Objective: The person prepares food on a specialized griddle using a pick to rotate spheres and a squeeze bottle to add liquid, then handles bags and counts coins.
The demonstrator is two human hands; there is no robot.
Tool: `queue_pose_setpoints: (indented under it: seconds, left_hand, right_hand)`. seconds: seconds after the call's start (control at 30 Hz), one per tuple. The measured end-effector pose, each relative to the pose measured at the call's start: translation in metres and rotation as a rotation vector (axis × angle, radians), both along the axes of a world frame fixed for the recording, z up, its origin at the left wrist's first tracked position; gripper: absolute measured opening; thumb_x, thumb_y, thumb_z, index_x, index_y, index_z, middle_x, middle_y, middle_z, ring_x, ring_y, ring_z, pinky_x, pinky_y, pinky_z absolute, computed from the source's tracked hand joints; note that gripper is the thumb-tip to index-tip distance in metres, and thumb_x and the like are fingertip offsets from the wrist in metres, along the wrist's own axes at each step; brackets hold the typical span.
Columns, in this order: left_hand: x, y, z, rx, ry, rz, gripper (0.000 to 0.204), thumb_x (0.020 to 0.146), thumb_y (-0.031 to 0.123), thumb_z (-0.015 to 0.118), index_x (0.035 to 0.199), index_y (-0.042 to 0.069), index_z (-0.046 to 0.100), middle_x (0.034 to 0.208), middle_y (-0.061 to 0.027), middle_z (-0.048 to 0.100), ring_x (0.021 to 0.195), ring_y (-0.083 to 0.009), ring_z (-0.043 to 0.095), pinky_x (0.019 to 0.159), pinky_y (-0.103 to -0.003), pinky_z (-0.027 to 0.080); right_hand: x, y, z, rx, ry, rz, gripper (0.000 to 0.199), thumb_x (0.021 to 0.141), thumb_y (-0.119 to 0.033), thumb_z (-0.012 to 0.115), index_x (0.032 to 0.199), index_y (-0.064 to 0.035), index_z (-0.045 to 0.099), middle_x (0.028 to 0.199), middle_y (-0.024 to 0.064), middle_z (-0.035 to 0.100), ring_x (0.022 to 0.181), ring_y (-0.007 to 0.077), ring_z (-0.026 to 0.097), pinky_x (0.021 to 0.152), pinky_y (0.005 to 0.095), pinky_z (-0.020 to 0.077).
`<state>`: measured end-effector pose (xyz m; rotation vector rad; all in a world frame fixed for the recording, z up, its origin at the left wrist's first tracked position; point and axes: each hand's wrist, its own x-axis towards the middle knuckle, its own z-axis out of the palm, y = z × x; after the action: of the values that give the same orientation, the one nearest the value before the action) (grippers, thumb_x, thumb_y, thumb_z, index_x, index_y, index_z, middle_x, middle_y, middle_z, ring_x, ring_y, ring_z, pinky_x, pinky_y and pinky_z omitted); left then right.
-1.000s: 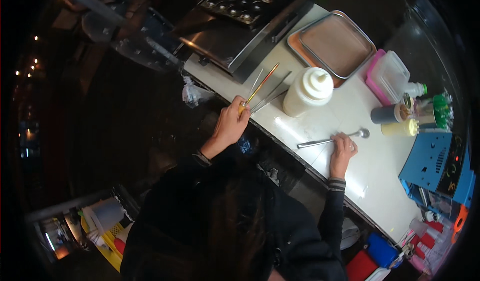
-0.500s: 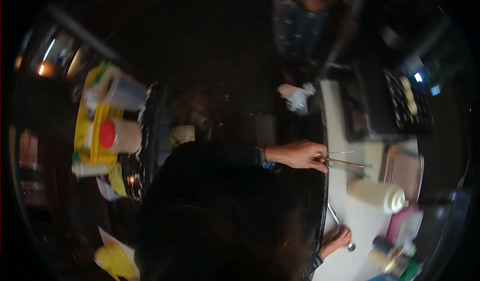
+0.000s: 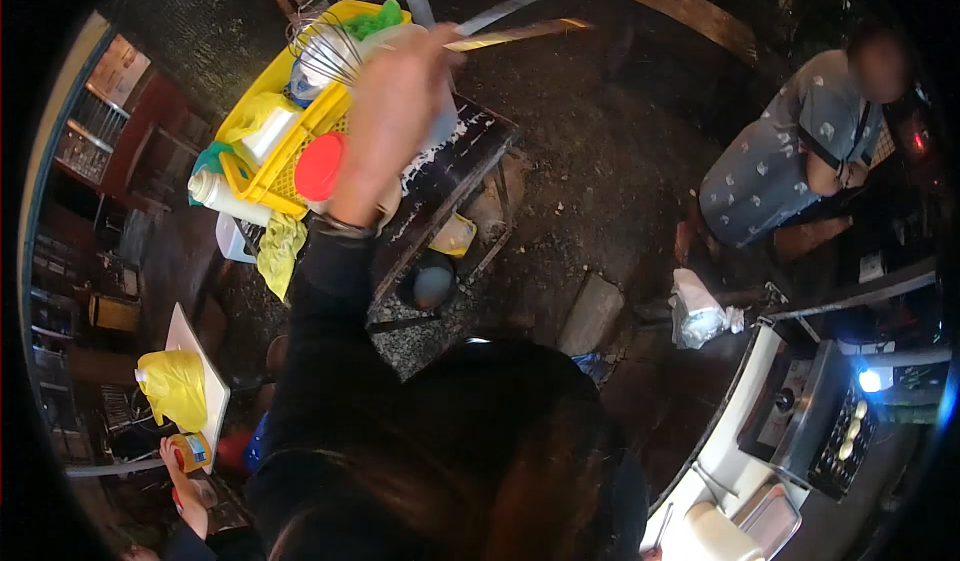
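My left hand (image 3: 390,111) is stretched out over the yellow basket (image 3: 275,166), its fingers closed and slightly blurred. From it, two long metal strips (image 3: 520,33), one silver and one golden, spread apart like a pair of tongs. Against the hand's other side shows the wire head of a whisk (image 3: 325,49); its handle is hidden, so I cannot tell whether the hand holds it too. Partly behind my wrist stands a jar with a red lid (image 3: 320,166). A translucent container (image 3: 440,126) is mostly covered by the hand. My right hand is not in view.
The basket stands on a dark table (image 3: 470,146) beside a white bottle (image 3: 225,196). A person in a patterned garment (image 3: 770,151) is at the far right. At lower right is a white counter (image 3: 715,451) with a grill (image 3: 850,436). Another person's hand (image 3: 175,456) touches a jar (image 3: 193,451) at lower left.
The view has swung left. My left hand has gone from above the white counter to the yellow basket, still gripping the metal strips.
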<state>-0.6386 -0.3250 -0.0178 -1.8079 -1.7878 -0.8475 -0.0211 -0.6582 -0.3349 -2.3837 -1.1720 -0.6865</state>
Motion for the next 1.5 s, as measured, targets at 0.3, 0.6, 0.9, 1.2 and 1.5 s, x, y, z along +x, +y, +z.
queue_pose_setpoints:
  seconds: [0.3,0.6,0.9,1.2,1.5]
  left_hand:
    - [-0.154,0.088,0.028,-0.339,0.847,0.555,0.017,0.077,0.015,0.055,0.071,0.013,0.071,0.07,-0.0118,0.067,0.067,-0.0273,0.068,0.053,-0.038,0.051]
    - [-0.228,0.126,0.013,-0.757,0.779,0.425,0.01,0.071,0.015,0.061,0.071,0.011,0.07,0.068,-0.0097,0.068,0.066,-0.0265,0.068,0.049,-0.038,0.049]
    - [-0.27,0.135,0.011,-0.876,0.428,0.256,0.014,0.068,0.009,0.065,0.081,0.004,0.068,0.074,-0.0161,0.066,0.068,-0.0278,0.067,0.058,-0.039,0.052]
    - [-0.272,0.127,-0.004,-0.236,0.814,-0.026,0.011,0.076,0.018,0.055,0.069,0.01,0.059,0.064,-0.0123,0.059,0.058,-0.0293,0.062,0.048,-0.041,0.048]
    - [-0.37,0.154,-0.058,-0.034,1.055,0.001,0.007,0.077,0.017,0.053,0.071,0.013,0.055,0.066,-0.006,0.052,0.059,-0.0218,0.051,0.054,-0.039,0.039]
  right_hand:
    - [-0.005,0.008,0.0,-0.02,-0.111,-0.038,0.018,0.09,-0.026,0.049,0.093,-0.0143,0.062,0.089,0.0033,0.06,0.084,0.0211,0.059,0.069,0.0355,0.0436]
    - [-0.01,-0.002,0.013,-0.06,-0.197,-0.141,0.024,0.091,-0.041,0.049,0.088,-0.0222,0.064,0.084,-0.0023,0.061,0.078,0.0187,0.059,0.066,0.0358,0.0416]
    - [0.025,-0.037,-0.023,-0.021,-0.077,-0.027,0.033,0.089,-0.032,0.058,0.106,-0.0037,0.061,0.101,0.0137,0.061,0.093,0.0311,0.058,0.08,0.0432,0.0466]
    - [0.01,-0.03,-0.017,0.079,0.236,0.071,0.017,0.089,-0.004,0.051,0.102,0.0037,0.058,0.097,0.0159,0.058,0.095,0.0277,0.057,0.08,0.037,0.0479]
    - [0.057,-0.053,-0.093,0.652,0.827,0.118,0.017,0.09,0.006,0.044,0.105,0.0081,0.052,0.107,0.0144,0.051,0.105,0.0228,0.053,0.095,0.0355,0.0446]
